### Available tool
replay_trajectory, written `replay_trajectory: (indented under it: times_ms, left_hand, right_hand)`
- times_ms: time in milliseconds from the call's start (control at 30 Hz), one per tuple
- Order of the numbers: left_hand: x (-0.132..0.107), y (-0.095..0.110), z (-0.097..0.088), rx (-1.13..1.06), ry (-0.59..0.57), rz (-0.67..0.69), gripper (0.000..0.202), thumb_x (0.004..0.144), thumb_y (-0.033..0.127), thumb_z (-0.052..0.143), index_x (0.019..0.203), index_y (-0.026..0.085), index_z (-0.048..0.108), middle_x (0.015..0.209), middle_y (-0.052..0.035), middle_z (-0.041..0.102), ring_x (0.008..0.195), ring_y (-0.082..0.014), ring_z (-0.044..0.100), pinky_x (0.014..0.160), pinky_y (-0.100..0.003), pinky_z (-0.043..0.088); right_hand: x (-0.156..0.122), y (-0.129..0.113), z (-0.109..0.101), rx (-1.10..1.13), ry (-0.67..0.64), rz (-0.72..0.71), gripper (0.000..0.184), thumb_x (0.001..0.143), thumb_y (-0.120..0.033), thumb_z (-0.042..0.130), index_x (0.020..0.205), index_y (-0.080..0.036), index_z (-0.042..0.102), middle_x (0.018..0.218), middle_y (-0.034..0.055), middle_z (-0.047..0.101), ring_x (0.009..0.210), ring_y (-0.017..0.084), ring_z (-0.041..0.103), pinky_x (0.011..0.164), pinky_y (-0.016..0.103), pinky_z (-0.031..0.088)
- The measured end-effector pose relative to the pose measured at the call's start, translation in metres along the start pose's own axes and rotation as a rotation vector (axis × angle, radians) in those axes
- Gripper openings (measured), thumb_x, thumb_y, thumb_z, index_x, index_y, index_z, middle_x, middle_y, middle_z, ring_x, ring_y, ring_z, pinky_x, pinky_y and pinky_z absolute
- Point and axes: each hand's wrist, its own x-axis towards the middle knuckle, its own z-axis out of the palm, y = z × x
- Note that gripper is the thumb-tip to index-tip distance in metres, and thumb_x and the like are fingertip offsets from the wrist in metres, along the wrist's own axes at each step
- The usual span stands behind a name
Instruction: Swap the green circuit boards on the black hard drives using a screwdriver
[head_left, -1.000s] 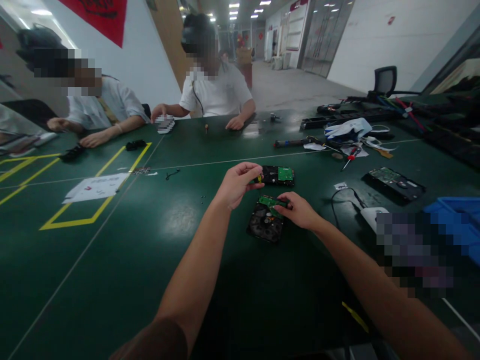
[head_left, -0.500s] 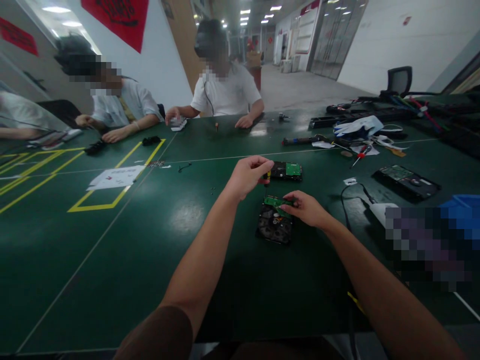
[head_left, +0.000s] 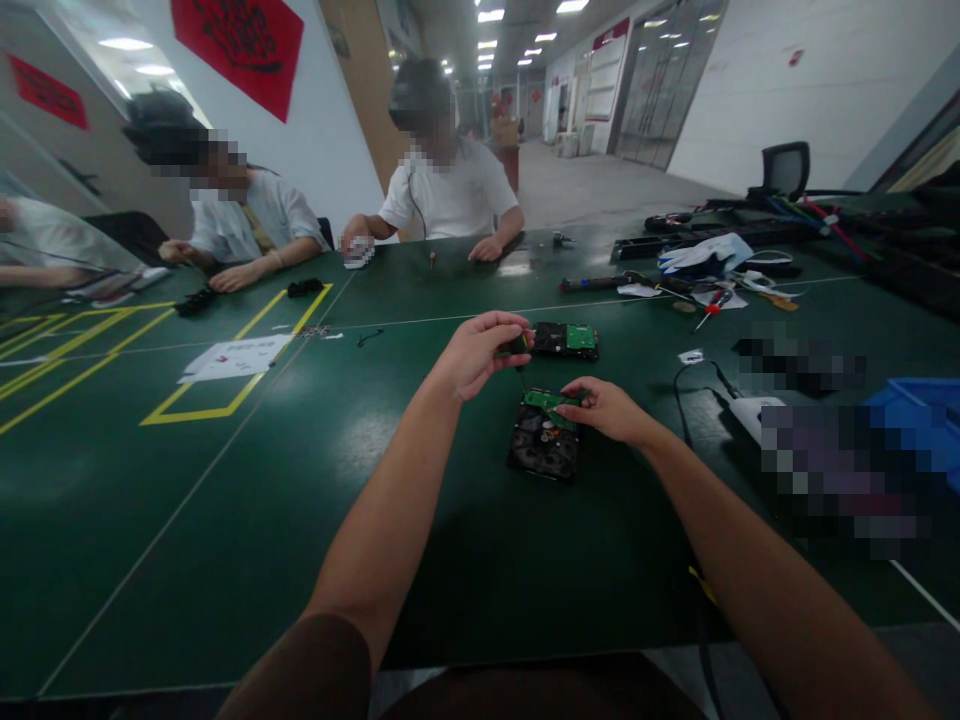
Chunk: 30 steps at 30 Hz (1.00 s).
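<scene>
A black hard drive [head_left: 541, 448] lies on the green table [head_left: 247, 500] in front of me, its underside up. A green circuit board [head_left: 551, 405] rests on its far end. My right hand [head_left: 609, 408] pinches the right edge of that board. My left hand [head_left: 480, 352] hovers just above and left of the drive, fingers closed round a small screwdriver [head_left: 520, 352] whose tip points down toward the board.
A second hard drive [head_left: 566, 340] with a green board lies just beyond. Tools, gloves [head_left: 701, 252] and cables clutter the far right; a blue bin [head_left: 911, 410] sits at right. Two people sit across the table. A paper sheet [head_left: 232, 356] lies in yellow-taped markings at left.
My left hand has turned the screwdriver from near level to tip-down over the board. My right hand stays on the board's edge. The view has shifted slightly.
</scene>
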Motion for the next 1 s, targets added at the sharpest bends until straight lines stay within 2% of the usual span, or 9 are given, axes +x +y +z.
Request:
replay_trajectory:
  times_ms: [133, 267, 333, 467, 567, 667, 800, 900, 1000]
  left_hand:
    - [0.001, 0.001, 0.003, -0.024, -0.011, 0.014, 0.006, 0.084, 0.020, 0.070, 0.083, 0.014, 0.072, 0.095, -0.0092, 0.072, 0.090, -0.0178, 0.066, 0.082, -0.034, 0.058]
    - [0.003, -0.003, 0.007, 0.025, 0.008, 0.034, 0.012, 0.082, 0.026, 0.077, 0.083, 0.015, 0.074, 0.094, -0.0082, 0.070, 0.087, -0.0162, 0.063, 0.076, -0.030, 0.056]
    - [0.003, -0.006, 0.008, 0.058, 0.025, 0.043, 0.017, 0.079, 0.030, 0.081, 0.083, 0.015, 0.075, 0.091, -0.0073, 0.070, 0.084, -0.0152, 0.062, 0.071, -0.028, 0.054]
    - [0.003, -0.009, 0.007, 0.101, 0.011, 0.054, 0.019, 0.078, 0.033, 0.083, 0.086, 0.017, 0.077, 0.093, -0.0069, 0.071, 0.085, -0.0152, 0.062, 0.070, -0.027, 0.052]
    - [0.004, -0.009, 0.005, 0.109, -0.008, 0.058, 0.020, 0.079, 0.034, 0.082, 0.088, 0.017, 0.078, 0.094, -0.0068, 0.071, 0.085, -0.0151, 0.062, 0.071, -0.028, 0.054]
    - [0.004, -0.009, 0.005, 0.125, -0.008, 0.060, 0.022, 0.078, 0.033, 0.083, 0.092, 0.017, 0.077, 0.092, -0.0062, 0.070, 0.081, -0.0141, 0.061, 0.068, -0.027, 0.053]
    - [0.005, -0.010, 0.004, 0.161, 0.070, 0.078, 0.022, 0.079, 0.033, 0.083, 0.092, 0.017, 0.075, 0.091, -0.0061, 0.069, 0.077, -0.0134, 0.060, 0.059, -0.023, 0.047]
    - [0.007, -0.012, 0.004, 0.109, 0.118, 0.070, 0.020, 0.079, 0.032, 0.083, 0.089, 0.018, 0.073, 0.092, -0.0064, 0.070, 0.079, -0.0142, 0.062, 0.060, -0.023, 0.048]
    - [0.008, -0.013, 0.005, 0.012, 0.103, 0.031, 0.019, 0.079, 0.029, 0.082, 0.089, 0.018, 0.070, 0.093, -0.0071, 0.072, 0.085, -0.0162, 0.065, 0.063, -0.025, 0.051]
  right_hand:
    - [0.002, -0.002, 0.001, 0.104, -0.036, 0.047, 0.054, 0.078, -0.055, 0.079, 0.115, -0.017, 0.068, 0.073, -0.0018, 0.062, 0.056, 0.012, 0.047, 0.051, 0.026, 0.034]
    - [0.006, -0.006, -0.001, 0.194, -0.075, 0.075, 0.052, 0.072, -0.049, 0.084, 0.110, -0.018, 0.069, 0.102, 0.0057, 0.069, 0.063, 0.011, 0.051, 0.055, 0.025, 0.041]
    - [0.007, -0.007, -0.001, 0.198, -0.088, 0.070, 0.051, 0.072, -0.048, 0.084, 0.111, -0.018, 0.070, 0.108, 0.0067, 0.069, 0.064, 0.010, 0.051, 0.056, 0.025, 0.042]
    - [0.002, -0.006, 0.002, 0.122, -0.022, 0.020, 0.050, 0.079, -0.050, 0.079, 0.117, -0.019, 0.071, 0.101, 0.0053, 0.069, 0.062, 0.011, 0.051, 0.055, 0.026, 0.041]
    - [-0.002, -0.004, 0.005, 0.038, 0.040, -0.014, 0.051, 0.082, -0.052, 0.076, 0.120, -0.019, 0.071, 0.084, 0.0024, 0.066, 0.062, 0.014, 0.051, 0.056, 0.028, 0.041]
    - [-0.004, -0.003, 0.005, -0.008, 0.047, -0.031, 0.051, 0.084, -0.053, 0.075, 0.121, -0.019, 0.072, 0.073, -0.0006, 0.061, 0.061, 0.015, 0.051, 0.057, 0.029, 0.040]
    - [-0.003, -0.002, 0.004, -0.032, 0.051, -0.037, 0.051, 0.084, -0.054, 0.074, 0.122, -0.019, 0.071, 0.071, -0.0015, 0.059, 0.061, 0.015, 0.050, 0.058, 0.030, 0.040]
    - [-0.003, -0.001, 0.005, -0.041, 0.052, -0.038, 0.051, 0.085, -0.055, 0.073, 0.122, -0.020, 0.072, 0.073, -0.0005, 0.060, 0.062, 0.016, 0.052, 0.059, 0.031, 0.041]
    - [-0.003, 0.000, 0.006, -0.045, 0.048, -0.038, 0.050, 0.086, -0.054, 0.073, 0.123, -0.020, 0.071, 0.076, 0.0008, 0.063, 0.064, 0.017, 0.053, 0.060, 0.031, 0.042]
